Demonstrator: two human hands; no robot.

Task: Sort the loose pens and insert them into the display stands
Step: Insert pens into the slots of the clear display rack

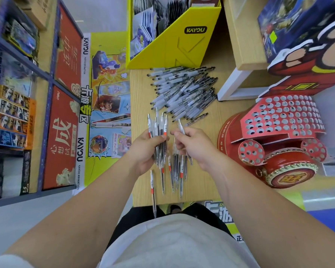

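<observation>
I'm mid-sort: my left hand (149, 149) grips a pen bundle (159, 130), right hand (193, 146) pinches one pen (181, 125); next I'd feed the red stand (282, 115)

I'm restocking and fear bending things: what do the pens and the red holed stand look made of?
Pens: apparently clear glossy plastic; ink tubes show through the barrels. Red stand: probably printed cardboard, matte, with thin cut edges and punched holes.
</observation>
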